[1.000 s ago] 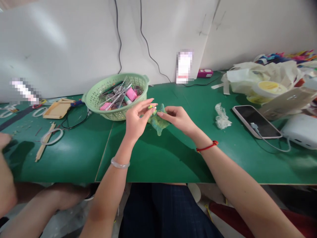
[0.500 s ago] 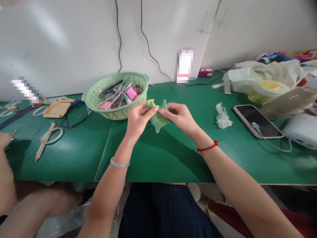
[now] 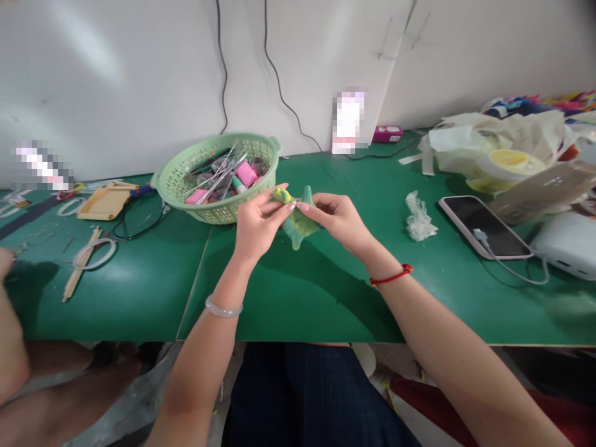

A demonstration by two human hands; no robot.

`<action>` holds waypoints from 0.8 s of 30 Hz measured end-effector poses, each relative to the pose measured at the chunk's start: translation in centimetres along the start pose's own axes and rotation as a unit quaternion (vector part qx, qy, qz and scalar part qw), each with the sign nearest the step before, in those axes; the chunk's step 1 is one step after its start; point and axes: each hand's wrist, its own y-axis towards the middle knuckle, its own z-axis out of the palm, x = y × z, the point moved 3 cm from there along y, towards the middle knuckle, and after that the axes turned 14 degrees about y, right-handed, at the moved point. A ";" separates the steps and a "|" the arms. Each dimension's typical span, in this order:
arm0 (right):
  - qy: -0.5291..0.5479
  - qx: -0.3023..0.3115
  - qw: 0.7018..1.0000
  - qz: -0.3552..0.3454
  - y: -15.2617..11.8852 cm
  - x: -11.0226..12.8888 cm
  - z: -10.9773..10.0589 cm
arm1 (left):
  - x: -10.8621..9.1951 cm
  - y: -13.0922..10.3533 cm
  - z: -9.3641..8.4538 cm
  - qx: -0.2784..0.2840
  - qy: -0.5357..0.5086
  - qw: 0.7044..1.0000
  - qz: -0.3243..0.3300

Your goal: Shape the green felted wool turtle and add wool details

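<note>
Between my two hands is a small green and yellow figure with stubby projecting parts, held above the table. My left hand pinches its left side, where a yellow part shows above the fingers. My right hand grips it from the right, thumb and fingertips closed near an upright green nub. The two thumb tips almost meet at the figure's middle. My fingers hide part of it, so its exact kind cannot be made out.
Behind my left hand stands a green plastic basket of metal rods and pink blocks. Rightward lie crumpled clear plastic, a cabled phone and a white device. Leftward are wooden strips, a white ring and another person's arm.
My left hand has shifted very slightly left, and its grip on the figure stays. The other person's hand at the left edge has drawn a little out of view.
</note>
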 end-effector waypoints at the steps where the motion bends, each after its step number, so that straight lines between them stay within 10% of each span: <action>1: 0.000 0.001 1.000 0.001 0.0 0.0 0.0 | 0.0 0.0 -0.1 -0.002 0.005 1.000 0.000; 24: -0.119 -0.030 0.992 -0.039 0.1 -0.3 -0.1 | -1.4 -0.1 -0.5 -0.108 0.047 0.988 0.096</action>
